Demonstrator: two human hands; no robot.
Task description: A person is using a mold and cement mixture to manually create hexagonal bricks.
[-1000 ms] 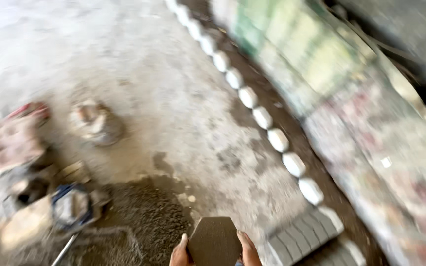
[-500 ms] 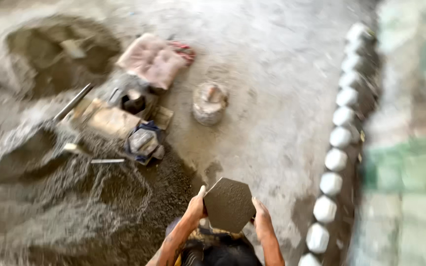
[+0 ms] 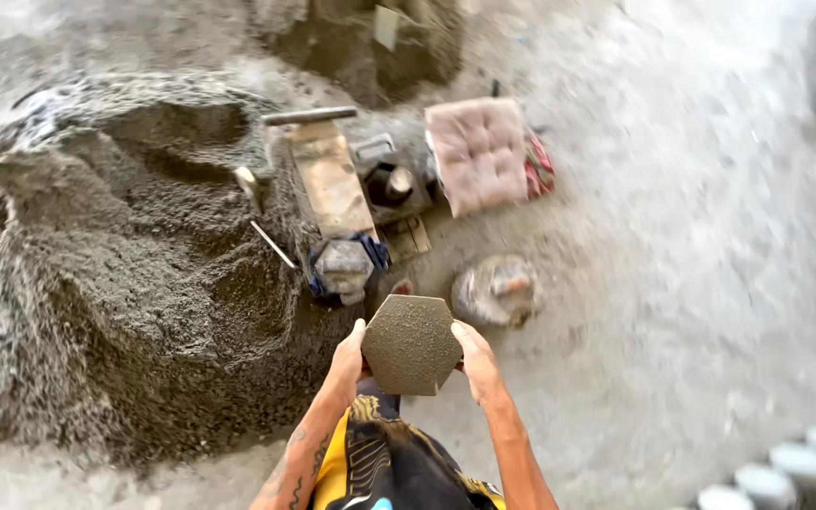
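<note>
I hold a dark grey hexagonal block (image 3: 412, 344) flat in front of me, at the lower middle of the head view. My left hand (image 3: 348, 359) grips its left edge and my right hand (image 3: 477, 361) grips its right edge. Just beyond the block, on the ground, sit a blue-framed mould (image 3: 344, 265) and a round, cement-caked bucket (image 3: 496, 290). My yellow and black clothing shows below the block.
A big heap of dark grey mix (image 3: 115, 283) fills the left. A wooden board (image 3: 330, 179), a small dark machine (image 3: 391, 185) and a pink cushion (image 3: 479, 151) lie beyond. Pale round blocks (image 3: 786, 467) line the lower right corner. Bare concrete floor lies to the right.
The view has swung left: the row of pale blocks slid off to the lower right and the heap of mix now fills the left. Both hands still hold the hexagonal block.
</note>
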